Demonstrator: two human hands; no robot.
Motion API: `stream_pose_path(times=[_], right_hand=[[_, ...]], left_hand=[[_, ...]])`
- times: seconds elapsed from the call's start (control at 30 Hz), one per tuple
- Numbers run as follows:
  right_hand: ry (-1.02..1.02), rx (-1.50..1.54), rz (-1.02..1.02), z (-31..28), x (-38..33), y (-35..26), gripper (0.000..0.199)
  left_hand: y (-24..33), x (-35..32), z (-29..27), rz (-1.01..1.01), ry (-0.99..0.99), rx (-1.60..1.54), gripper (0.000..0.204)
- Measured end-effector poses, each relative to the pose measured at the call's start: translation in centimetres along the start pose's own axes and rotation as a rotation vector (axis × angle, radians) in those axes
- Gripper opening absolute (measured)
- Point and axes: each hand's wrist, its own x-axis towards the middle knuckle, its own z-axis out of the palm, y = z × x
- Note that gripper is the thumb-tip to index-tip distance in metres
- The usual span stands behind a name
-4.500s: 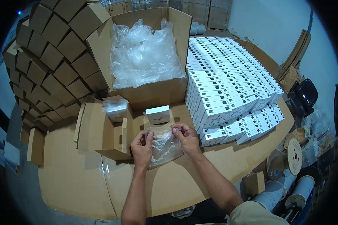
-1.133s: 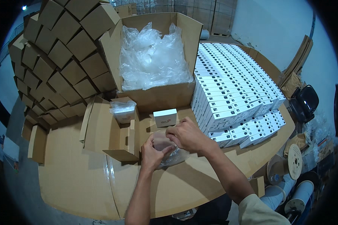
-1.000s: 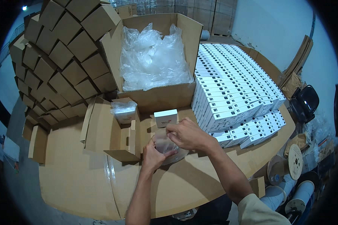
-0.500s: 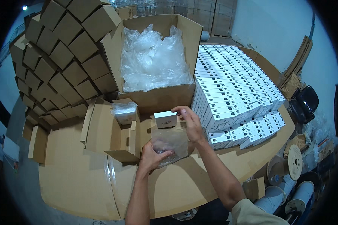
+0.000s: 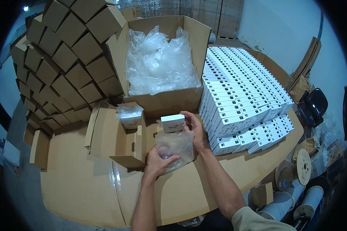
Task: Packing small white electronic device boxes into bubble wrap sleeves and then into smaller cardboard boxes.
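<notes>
Step looks like bag readied, white box (image 5: 172,124) being grasped.
I see the left hand (image 5: 158,161) pinching a thin, wrinkled clear bag (image 5: 181,143) just nearer than the box, the right hand (image 5: 194,131) pinching the box's right end. Next move, I judge, calls for a firm grip and parted bag mouth; box looks rigid, square-edged, film limp.

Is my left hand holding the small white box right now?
No, the left hand holds a clear plastic bag, and the right hand is at the white box.
</notes>
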Motion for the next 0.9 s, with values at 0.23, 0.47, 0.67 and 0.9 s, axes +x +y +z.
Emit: stream_pose_path(times=[0.23, 0.47, 0.67, 0.9], right_hand=[[0.078, -0.042, -0.069, 0.1, 0.2, -0.4, 0.043], [0.159, 0.146, -0.122, 1.1, 0.7, -2.6, 0.035], [0.158, 0.138, -0.146, 0.1, 0.5, -1.4, 0.034], [0.131, 0.143, -0.147, 0.2, -0.4, -0.7, 0.031]], left_hand=[[-0.1, 0.2, 0.0, 0.031, 0.041, 0.062, 0.054], [-0.1, 0.7, -0.3, -0.042, 0.053, 0.033, 0.055], [-0.2, 1.0, -0.1, -0.049, 0.044, 0.084, 0.056], [0.1, 0.8, -0.2, -0.030, 0.061, 0.072, 0.053]])
